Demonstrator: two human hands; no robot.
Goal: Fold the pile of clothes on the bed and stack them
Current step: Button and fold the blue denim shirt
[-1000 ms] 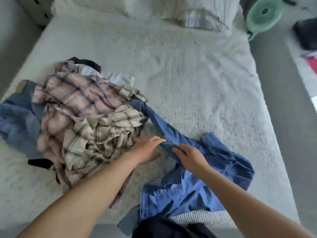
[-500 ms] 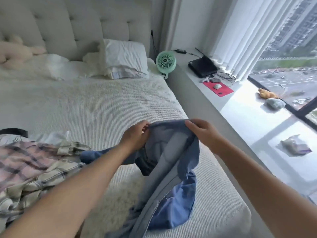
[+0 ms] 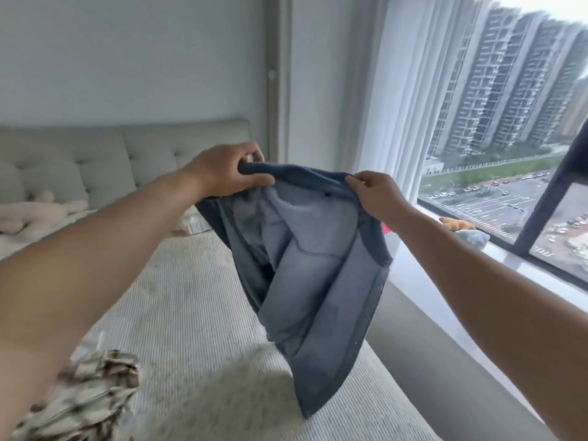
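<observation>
Blue denim garment held up in the air at frame centre, hanging clear above the bed, inside facing the camera (type unclear, looks like shorts or a jacket). Left hand grips the top edge on the left, fingers curled over the rolled hem. Right hand pinches the top edge on the right. Fabric sags between the two hands and drapes down to a point at lower centre. Plaid shirt bunched on the bed at lower left. Tufted headboard and a pale plush toy at left. White curtain and window at right, towers outside.
</observation>
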